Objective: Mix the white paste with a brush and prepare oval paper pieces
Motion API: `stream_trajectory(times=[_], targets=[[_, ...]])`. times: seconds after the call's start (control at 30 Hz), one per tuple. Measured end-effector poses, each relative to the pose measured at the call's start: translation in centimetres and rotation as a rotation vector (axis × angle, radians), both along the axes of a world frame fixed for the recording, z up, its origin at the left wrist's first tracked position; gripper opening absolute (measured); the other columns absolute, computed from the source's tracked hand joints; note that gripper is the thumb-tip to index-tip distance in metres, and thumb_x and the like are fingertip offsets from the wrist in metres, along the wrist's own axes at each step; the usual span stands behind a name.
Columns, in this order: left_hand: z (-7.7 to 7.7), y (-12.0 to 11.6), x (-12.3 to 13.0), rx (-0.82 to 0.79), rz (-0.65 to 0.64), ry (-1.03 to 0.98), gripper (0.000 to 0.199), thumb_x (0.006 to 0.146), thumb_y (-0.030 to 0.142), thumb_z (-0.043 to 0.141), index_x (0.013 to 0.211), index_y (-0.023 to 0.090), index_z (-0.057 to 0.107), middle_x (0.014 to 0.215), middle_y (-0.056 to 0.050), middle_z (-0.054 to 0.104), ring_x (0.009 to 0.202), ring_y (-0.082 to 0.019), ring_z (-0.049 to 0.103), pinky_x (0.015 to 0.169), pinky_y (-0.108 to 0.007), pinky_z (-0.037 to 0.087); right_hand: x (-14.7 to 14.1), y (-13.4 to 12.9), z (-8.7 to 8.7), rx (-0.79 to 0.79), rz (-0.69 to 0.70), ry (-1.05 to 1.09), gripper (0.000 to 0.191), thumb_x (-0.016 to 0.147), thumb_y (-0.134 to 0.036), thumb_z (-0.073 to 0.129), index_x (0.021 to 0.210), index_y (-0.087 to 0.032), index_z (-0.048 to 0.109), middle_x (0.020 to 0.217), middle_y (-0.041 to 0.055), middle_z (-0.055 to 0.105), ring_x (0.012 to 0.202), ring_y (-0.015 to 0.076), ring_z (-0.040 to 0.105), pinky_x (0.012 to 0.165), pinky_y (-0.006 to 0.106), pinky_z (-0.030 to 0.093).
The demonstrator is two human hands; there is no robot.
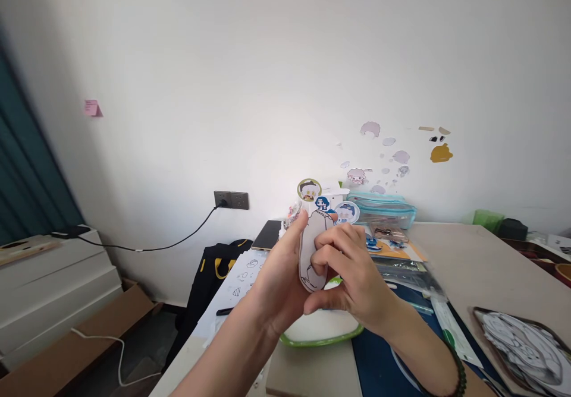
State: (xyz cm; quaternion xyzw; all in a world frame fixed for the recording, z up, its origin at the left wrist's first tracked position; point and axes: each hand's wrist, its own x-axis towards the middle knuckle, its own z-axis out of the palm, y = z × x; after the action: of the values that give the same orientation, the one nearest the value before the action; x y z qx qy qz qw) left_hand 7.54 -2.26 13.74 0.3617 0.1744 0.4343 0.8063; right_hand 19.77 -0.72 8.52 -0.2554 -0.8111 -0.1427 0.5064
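Raised over the desk is a long, rounded white paper cutout (307, 257) with black line drawing on it. My left hand (277, 275) is closed round it from behind, the thumb along its left edge. Across its right side and front lie the curled fingers of my right hand (354, 272), fingertips against the paper. The right thumb sits lower, near the cutout's bottom end. Below both hands rests a white tray with a green rim (323, 342), partly covered by them. Round character pieces (309, 189) stand behind the cutout.
Line-drawn sheets (245, 278) and a dark tablet or phone (267, 235) lie at left. A clear pouch with blue trim (381, 208) stands by the wall. At right, a brown tray (479, 314) holds many paper cutouts. A black bag (209, 278) hangs beside the desk.
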Motion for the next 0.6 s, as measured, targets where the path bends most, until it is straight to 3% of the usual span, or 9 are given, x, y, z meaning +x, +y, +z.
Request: stream_trajectory(times=[0.2,0.4,0.5,0.6], targets=[[0.05,0.21,-0.06,0.004,-0.045,-0.003,0.046,0.094,0.041,0.031,0.108,0.011,0.063,0.095,-0.008,0.067,0.1,-0.02,0.06,0.09,-0.027,0.042,-0.04,0.11,-0.04,0.041,-0.014,0.002,0.05,0.081,-0.067,0.036,0.07,-0.019,0.045,0.077,0.0013,0.05,0.074,0.0148,0.043,0.071,0.032,0.029],[-0.04,0.27,-0.14,-0.02,-0.037,0.002,0.042,0.094,0.04,0.033,0.106,0.012,0.062,0.089,-0.007,0.066,0.092,-0.017,0.061,0.077,-0.022,0.046,-0.08,0.25,-0.13,0.094,-0.011,-0.005,0.047,0.086,-0.061,0.033,0.07,-0.018,0.046,0.076,0.0021,0.05,0.075,0.0148,0.044,0.072,0.032,0.03],[-0.13,0.34,-0.26,-0.037,-0.027,-0.006,0.039,0.093,0.04,0.035,0.103,0.014,0.062,0.086,-0.005,0.066,0.091,-0.015,0.061,0.071,-0.019,0.046,-0.2,0.28,-0.38,0.138,-0.025,-0.006,0.043,0.091,-0.053,0.032,0.071,-0.018,0.047,0.077,0.0029,0.052,0.076,0.0152,0.045,0.073,0.033,0.031],[-0.18,0.46,-0.35,-0.065,-0.027,-0.001,0.041,0.094,0.041,0.034,0.104,0.012,0.061,0.091,-0.007,0.067,0.098,-0.018,0.06,0.079,-0.022,0.046,-0.63,0.11,-0.85,0.23,-0.064,-0.022,0.034,0.095,-0.036,0.034,0.073,-0.018,0.051,0.076,0.0036,0.055,0.077,0.0163,0.047,0.074,0.035,0.032]])
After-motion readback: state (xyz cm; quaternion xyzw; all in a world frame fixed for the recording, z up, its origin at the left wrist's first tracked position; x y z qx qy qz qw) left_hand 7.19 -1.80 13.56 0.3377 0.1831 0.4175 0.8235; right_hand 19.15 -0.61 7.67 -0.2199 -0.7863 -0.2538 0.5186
